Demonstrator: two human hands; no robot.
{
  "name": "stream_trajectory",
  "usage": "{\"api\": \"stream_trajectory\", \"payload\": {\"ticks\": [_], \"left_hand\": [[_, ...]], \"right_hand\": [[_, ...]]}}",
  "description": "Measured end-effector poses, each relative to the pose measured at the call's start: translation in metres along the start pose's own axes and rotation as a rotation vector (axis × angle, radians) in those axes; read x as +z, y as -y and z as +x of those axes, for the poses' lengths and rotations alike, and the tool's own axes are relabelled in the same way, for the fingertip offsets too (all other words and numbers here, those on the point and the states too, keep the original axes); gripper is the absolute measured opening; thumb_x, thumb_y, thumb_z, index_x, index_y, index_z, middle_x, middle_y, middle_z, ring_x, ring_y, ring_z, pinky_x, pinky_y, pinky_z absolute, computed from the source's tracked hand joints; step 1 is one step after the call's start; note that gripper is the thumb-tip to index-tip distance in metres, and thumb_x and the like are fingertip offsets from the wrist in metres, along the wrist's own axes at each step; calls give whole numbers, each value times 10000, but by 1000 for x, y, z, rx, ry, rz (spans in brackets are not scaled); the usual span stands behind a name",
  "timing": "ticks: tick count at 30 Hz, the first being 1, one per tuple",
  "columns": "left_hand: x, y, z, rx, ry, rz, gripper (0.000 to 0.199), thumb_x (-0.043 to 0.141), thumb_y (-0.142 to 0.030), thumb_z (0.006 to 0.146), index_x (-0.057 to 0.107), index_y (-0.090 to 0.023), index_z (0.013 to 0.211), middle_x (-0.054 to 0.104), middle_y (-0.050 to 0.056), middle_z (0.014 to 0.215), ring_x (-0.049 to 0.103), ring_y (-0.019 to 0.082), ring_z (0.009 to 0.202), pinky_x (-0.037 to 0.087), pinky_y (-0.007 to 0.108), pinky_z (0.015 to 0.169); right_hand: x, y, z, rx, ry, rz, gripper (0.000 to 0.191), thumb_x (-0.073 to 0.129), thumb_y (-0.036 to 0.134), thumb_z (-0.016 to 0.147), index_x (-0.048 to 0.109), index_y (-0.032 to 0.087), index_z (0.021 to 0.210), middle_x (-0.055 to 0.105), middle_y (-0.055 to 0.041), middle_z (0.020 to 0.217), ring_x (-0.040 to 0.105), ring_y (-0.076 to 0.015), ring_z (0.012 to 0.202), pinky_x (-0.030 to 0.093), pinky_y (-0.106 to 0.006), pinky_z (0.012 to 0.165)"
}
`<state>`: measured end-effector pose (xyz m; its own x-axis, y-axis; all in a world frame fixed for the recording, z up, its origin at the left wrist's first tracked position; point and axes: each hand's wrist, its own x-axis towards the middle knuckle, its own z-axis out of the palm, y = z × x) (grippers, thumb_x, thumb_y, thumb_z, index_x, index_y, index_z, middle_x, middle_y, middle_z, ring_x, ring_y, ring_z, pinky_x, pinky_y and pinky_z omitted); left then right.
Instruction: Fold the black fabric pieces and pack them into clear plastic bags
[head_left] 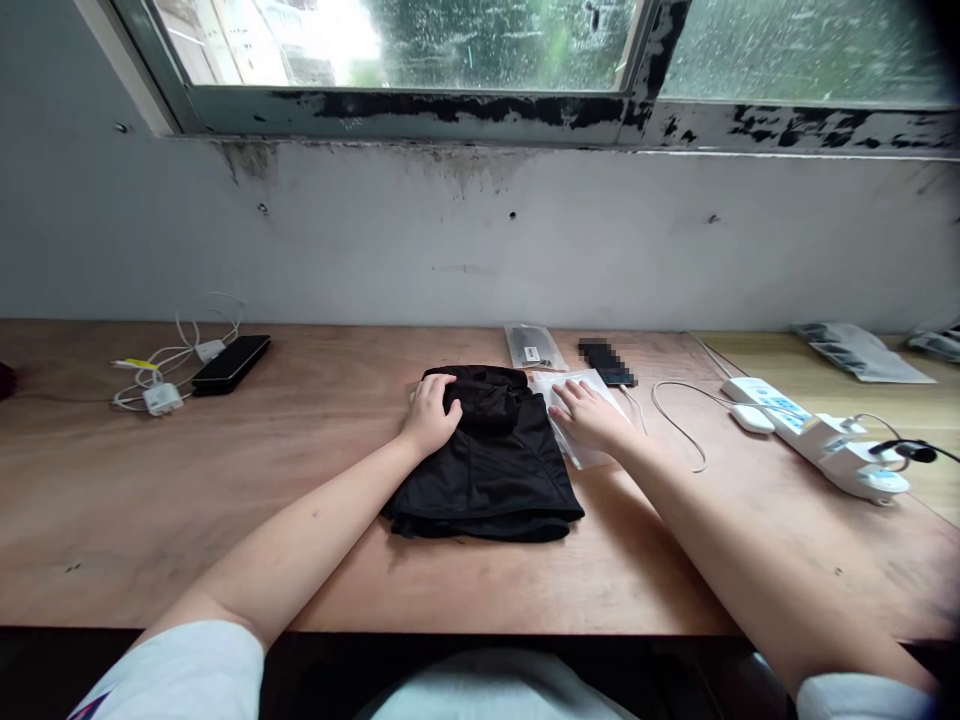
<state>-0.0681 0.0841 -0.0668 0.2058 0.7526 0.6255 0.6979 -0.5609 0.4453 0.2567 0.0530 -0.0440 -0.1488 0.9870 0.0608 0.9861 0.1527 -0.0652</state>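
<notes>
A folded black fabric garment (484, 475) lies on the wooden desk (165, 500), in front of the middle of the wall. My left hand (433, 415) sits on its far left part, fingers curled into the cloth. My right hand (589, 418) rests flat on a clear plastic bag (579, 449), which lies against the garment's right side. The right fingers lie on the plastic, with no visible grip on it. The bag's lower part shows beyond the hand, and the hand hides its middle.
A black phone (231, 365) lies at the left beside white cables and a charger (163, 399). Behind my right hand are a small sealed packet (534, 347) and a blurred dark phone (606, 362). A white power strip (795, 430) with plugs sits at the right.
</notes>
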Motion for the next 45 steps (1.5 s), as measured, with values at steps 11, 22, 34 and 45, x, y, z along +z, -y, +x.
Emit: {"api": "stream_trajectory", "payload": {"ticks": [11, 22, 34, 45], "left_hand": [[-6, -6, 1, 27, -27, -71, 393, 571, -157, 836, 545, -211, 1225, 615, 107, 1214, 579, 287, 1184, 452, 476, 1050], [-5, -4, 0, 31, -37, -115, 376, 553, -149, 852, 539, -215, 1222, 610, 105, 1200, 587, 274, 1176, 475, 466, 1047], [-5, -2, 0, 28, -44, -113, 366, 556, -142, 859, 543, -212, 1218, 620, 101, 1187, 591, 268, 1160, 479, 461, 1043], [-12, -2, -1, 86, 51, -242, 588, 572, -324, 914, 455, -195, 1476, 564, 53, 1001, 578, 216, 956, 499, 410, 952]], "right_hand": [[2, 11, 32, 302, -76, -1, 623, 270, 600, 1008, 593, 157, 1304, 521, -230, 1398, 419, -408, 1331, 311, -565, 1067], [14, 2, 61, 318, 45, 145, 678, 287, 646, 979, 476, 194, 1447, 413, -219, 1524, 371, -422, 1399, 274, -604, 1100], [8, -65, 118, 655, -83, 79, 781, 247, 670, 971, 474, 95, 1449, 473, -298, 1461, 137, -487, 1490, -60, -772, 1072], [-16, 16, 101, 365, -225, 182, 622, 272, 610, 1000, 581, 158, 1295, 544, -210, 1411, 353, -380, 1396, 260, -597, 1112]]}}
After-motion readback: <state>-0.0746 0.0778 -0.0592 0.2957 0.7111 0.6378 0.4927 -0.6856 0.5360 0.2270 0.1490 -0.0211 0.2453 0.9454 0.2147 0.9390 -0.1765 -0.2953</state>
